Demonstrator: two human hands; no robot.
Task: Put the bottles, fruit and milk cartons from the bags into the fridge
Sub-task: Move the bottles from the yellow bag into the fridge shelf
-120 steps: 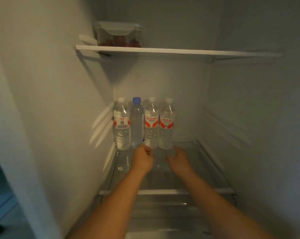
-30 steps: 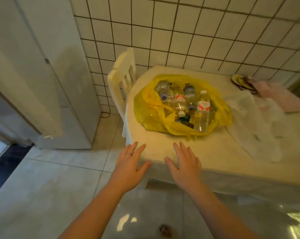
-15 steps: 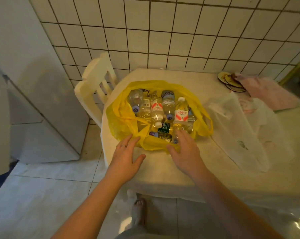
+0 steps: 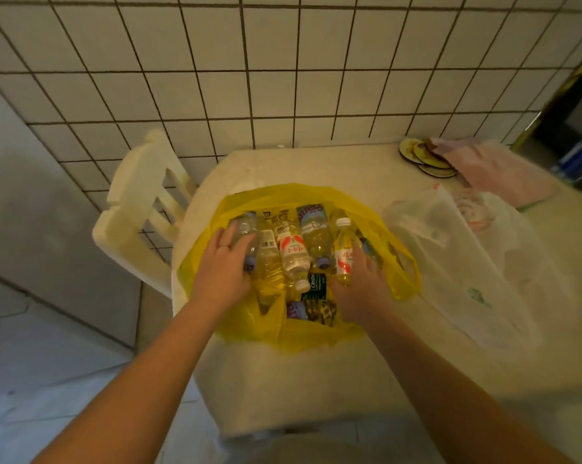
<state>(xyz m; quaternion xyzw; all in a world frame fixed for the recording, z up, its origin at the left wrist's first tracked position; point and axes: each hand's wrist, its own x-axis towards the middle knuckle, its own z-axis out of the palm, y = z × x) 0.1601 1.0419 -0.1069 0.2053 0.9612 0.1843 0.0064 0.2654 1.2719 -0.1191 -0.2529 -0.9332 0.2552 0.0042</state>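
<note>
An open yellow plastic bag [image 4: 316, 336] lies on the table [image 4: 316, 390] and holds several water and drink bottles lying side by side. My left hand [image 4: 222, 266] is in the bag's left side, fingers wrapped over a clear bottle with a blue cap [image 4: 247, 226]. My right hand [image 4: 363, 286] is in the right side, curled around the lower part of a small bottle with a white cap and red label [image 4: 344, 249]. Both bottles still rest among the others, such as a red-labelled one [image 4: 293, 252] in the middle. The fridge interior is out of view.
A white chair [image 4: 139, 209] stands against the table's left end by the tiled wall. Flattened white plastic bags [image 4: 456, 262] lie right of the yellow bag, with a pink cloth [image 4: 497, 169] and round coasters [image 4: 420, 154] behind. A grey fridge side [image 4: 32, 229] is at left.
I turned from the fridge shelf to the table. In the last second both hands moved from the table edge into the yellow bag and closed on bottles.
</note>
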